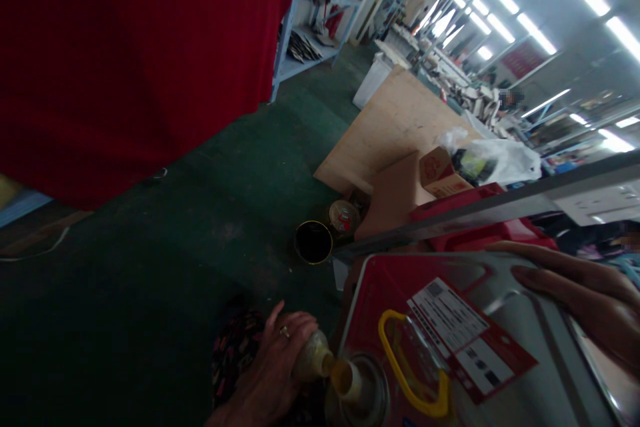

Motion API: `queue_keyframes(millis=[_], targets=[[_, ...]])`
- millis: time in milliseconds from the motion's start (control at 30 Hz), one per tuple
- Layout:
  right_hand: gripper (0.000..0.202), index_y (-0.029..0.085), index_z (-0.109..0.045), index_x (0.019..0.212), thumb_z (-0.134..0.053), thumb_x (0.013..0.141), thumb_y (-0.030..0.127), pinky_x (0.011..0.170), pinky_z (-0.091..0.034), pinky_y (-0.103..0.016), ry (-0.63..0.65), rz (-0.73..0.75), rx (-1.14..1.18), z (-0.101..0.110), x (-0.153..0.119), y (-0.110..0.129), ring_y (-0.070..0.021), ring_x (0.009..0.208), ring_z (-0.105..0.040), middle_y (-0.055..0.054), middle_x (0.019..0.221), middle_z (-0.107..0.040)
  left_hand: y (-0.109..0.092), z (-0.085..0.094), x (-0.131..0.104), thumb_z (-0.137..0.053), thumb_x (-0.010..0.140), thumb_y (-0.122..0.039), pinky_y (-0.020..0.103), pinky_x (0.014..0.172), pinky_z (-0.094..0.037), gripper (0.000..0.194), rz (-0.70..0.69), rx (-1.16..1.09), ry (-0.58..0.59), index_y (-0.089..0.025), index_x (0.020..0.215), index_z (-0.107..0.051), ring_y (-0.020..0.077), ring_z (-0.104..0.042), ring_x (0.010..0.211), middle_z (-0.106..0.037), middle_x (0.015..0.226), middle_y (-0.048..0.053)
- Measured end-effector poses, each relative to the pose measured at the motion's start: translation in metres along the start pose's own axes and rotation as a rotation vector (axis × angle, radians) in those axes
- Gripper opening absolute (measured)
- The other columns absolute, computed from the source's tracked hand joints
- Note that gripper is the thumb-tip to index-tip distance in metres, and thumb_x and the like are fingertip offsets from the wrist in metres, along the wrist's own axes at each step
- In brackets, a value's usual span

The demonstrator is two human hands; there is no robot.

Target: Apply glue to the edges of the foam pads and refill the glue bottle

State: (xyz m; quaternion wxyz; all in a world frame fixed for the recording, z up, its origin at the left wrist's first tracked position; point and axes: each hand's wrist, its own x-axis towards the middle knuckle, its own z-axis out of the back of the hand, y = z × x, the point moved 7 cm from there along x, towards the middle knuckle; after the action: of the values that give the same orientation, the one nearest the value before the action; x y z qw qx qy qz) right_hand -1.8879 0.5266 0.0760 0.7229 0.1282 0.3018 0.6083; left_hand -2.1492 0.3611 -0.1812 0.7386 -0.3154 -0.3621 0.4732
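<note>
My left hand, with a ring on one finger, is wrapped around a small translucent bottle with yellowish stains. The bottle's narrow neck points at the yellowish spout of a large rectangular metal can, and the two mouths meet or nearly meet. Red covers the can's top, which has a yellow handle and a white printed label. At the far side of the can, my right hand grips its edge with long, extended fingers. Whether liquid is flowing cannot be made out.
On the green floor ahead stand an open dark tin and a lidded tin. Cardboard boxes, a leaning board and a metal rail lie to the right. A red cloth hangs from shelving on the left.
</note>
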Motion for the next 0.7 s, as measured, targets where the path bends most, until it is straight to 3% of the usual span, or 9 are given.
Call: queue_keyframes(millis=[167, 367, 567, 700], targets=[[0.052, 0.030, -0.070, 0.102, -0.074, 0.058, 0.056, 0.069, -0.057, -0.019, -0.011, 0.012, -0.026, 0.000, 0.000, 0.003, -0.0292, 0.097, -0.066, 0.000, 0.103, -0.073, 0.001, 0.001, 0.001, -0.056, 0.074, -0.015, 0.054, 0.113, -0.017, 0.057, 0.007, 0.004, -0.013, -0.023, 0.128, -0.040, 0.0235, -0.051, 0.118, -0.059, 0.124, 0.007], [0.053, 0.031, -0.067, 0.107, -0.072, 0.061, 0.057, 0.073, -0.058, -0.025, 0.016, 0.014, -0.077, 0.003, 0.003, -0.001, -0.0314, 0.101, -0.064, 0.000, 0.106, -0.072, 0.002, -0.002, 0.000, -0.058, 0.075, -0.021, 0.052, 0.114, -0.016, 0.057, 0.005, 0.005, 0.003, -0.024, 0.129, -0.040, 0.0233, -0.051, 0.118, -0.059, 0.124, 0.006], [0.048, 0.030, -0.071, 0.101, -0.072, 0.060, 0.055, 0.068, -0.056, -0.018, 0.004, 0.081, -0.071, -0.002, -0.003, 0.014, -0.0269, 0.091, -0.068, 0.000, 0.099, -0.074, 0.001, 0.000, 0.001, -0.057, 0.075, -0.021, 0.053, 0.113, -0.015, 0.056, 0.012, 0.010, -0.008, -0.025, 0.128, -0.039, 0.0237, -0.051, 0.119, -0.059, 0.125, 0.007], [0.047, 0.031, -0.071, 0.101, -0.073, 0.061, 0.055, 0.070, -0.056, -0.019, 0.021, 0.060, -0.032, -0.005, -0.003, 0.014, -0.0275, 0.094, -0.067, 0.000, 0.101, -0.074, 0.000, 0.002, 0.001, -0.058, 0.074, -0.020, 0.053, 0.113, -0.016, 0.057, 0.009, 0.001, 0.006, -0.024, 0.128, -0.040, 0.0243, -0.051, 0.118, -0.059, 0.124, 0.007]])
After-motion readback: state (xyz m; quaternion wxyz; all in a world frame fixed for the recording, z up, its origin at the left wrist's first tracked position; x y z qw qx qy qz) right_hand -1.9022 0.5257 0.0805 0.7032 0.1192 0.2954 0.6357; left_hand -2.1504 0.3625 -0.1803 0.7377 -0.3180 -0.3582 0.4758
